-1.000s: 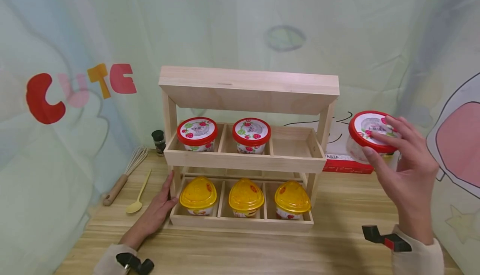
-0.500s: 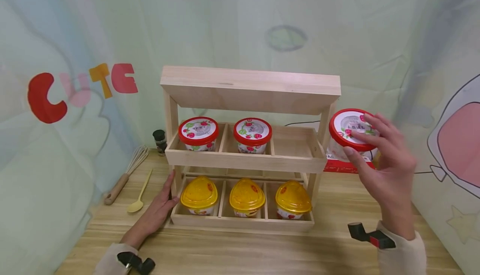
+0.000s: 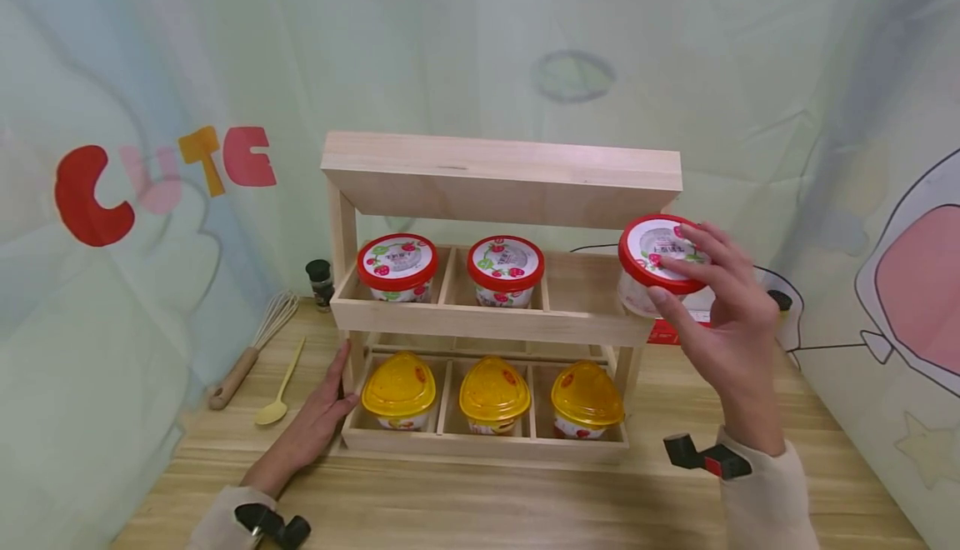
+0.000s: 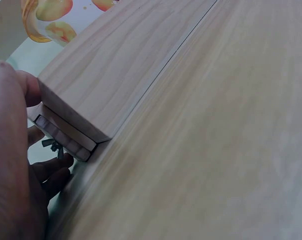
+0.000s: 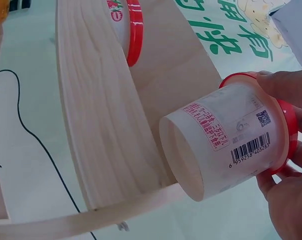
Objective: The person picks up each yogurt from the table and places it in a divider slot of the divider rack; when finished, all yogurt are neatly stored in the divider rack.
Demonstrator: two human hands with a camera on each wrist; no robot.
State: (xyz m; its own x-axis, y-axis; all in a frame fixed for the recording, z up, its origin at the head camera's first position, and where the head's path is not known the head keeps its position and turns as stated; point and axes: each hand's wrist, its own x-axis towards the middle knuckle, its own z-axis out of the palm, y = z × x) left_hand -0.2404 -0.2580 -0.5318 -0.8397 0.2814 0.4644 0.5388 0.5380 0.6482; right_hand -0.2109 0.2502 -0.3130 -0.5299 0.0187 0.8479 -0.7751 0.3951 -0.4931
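Your right hand [image 3: 731, 329] grips the third red-lidded white tub [image 3: 654, 262] beside the two-tier wooden rack [image 3: 495, 325]—last upper compartment unfilled—left hand [image 3: 311, 429] flat, bracing.

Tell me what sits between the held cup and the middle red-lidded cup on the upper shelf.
Only an empty compartment; the head view shows it.

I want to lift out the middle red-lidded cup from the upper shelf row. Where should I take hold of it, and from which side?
Grip the middle red-lidded cup by its lid rim, from the front and above: its body sits sunk between the rack's dividers behind the front rail, and the slanted top board overhangs it, so only the lid is free.
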